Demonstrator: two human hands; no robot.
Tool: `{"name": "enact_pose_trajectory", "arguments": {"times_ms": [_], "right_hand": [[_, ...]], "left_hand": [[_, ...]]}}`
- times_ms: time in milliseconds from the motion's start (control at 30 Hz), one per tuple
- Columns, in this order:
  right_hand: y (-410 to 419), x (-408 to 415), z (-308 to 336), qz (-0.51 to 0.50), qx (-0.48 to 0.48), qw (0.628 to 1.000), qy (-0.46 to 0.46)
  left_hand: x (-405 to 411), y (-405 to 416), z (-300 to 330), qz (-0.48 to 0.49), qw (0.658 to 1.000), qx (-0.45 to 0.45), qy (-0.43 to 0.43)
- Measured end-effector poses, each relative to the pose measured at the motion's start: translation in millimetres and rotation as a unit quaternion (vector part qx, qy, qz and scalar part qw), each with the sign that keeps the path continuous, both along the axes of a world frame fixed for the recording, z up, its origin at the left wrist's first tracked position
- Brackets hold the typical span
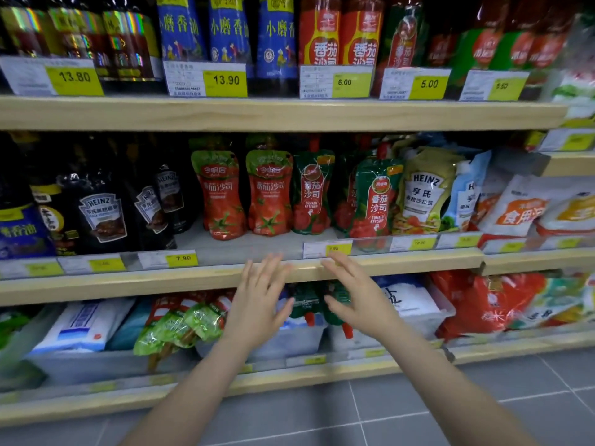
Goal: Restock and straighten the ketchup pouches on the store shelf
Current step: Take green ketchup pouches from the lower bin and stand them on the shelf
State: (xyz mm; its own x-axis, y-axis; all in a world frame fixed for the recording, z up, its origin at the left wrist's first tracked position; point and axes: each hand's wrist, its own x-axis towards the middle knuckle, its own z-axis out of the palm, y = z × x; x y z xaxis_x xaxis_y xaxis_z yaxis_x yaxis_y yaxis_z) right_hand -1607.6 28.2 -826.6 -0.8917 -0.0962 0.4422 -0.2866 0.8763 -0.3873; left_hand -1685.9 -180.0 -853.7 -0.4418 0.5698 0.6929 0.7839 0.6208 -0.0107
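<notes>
Hovering before the shelf point(225, 278), both hands, left point(257, 300) and right point(357, 297), spread released fingers below upright pouches point(269, 194).

Even, fairly bright store light from above; upper bottles point(225, 30) well lit w/ glare on foil labels. Middle shelf point(128, 281) back is dim, dark bottles point(99, 214) lose detail in shadow. Sheen on pouches point(222, 194). Both hands point(257, 300) slightly motion-blurred. Wide-angle bending at edges; right side bags point(531, 207) and price tags point(418, 243) soft, smeared.
</notes>
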Motion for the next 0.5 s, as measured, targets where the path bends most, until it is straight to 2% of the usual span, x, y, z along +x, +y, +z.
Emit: {"name": "enact_pose_trajectory", "arguments": {"times_ms": [100,233,367,500], "right_hand": [[20,27,-38,-0.002,0.005,0.999,-0.053],[36,29,-79,-0.052,0.026,0.990,-0.128],[36,19,-102,-0.087,0.072,0.980,-0.163],[29,21,-109,-0.119,0.044,0.986,-0.112]], "left_hand": [[13,19,-35,-0.102,0.988,-0.106,-0.039],[-2,31,-69,-0.060,0.953,-0.226,-0.190],[-9,30,-101,-0.053,0.947,-0.215,-0.233],[-11,31,-105,-0.049,0.949,-0.214,-0.228]]}}
